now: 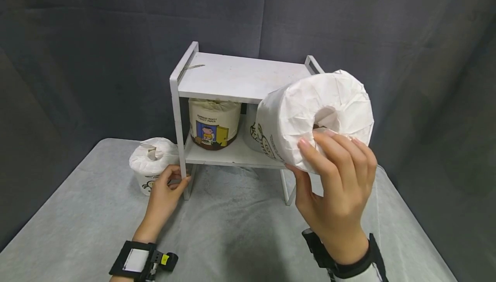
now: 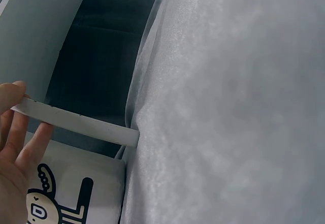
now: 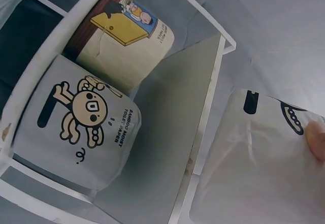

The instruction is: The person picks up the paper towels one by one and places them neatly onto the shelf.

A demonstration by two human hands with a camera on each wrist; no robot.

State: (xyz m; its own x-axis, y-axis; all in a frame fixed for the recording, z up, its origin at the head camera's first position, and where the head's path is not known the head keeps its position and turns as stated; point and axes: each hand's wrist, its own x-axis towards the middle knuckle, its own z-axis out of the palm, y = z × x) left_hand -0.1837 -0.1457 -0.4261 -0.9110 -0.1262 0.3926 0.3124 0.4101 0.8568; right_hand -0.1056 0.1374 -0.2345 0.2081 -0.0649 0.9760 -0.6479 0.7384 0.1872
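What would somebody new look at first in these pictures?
Probably the big white roll that the right hand holds up by the right side of the shelf. Next might be the colourful roll on the lower board, towards the left. Then perhaps the left hand, gripping the left front leg beside another white roll.

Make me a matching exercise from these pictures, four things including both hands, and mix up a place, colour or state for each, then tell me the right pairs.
Things:
1. Left hand
2. Right hand
3. Roll with the yellow door picture
4. Backdrop

Places, colours, states:
A. On the lower board of the rack
B. Holding up a white roll
C. Dark grey
D. Gripping a rack leg

Right pairs: 1-D, 2-B, 3-A, 4-C.
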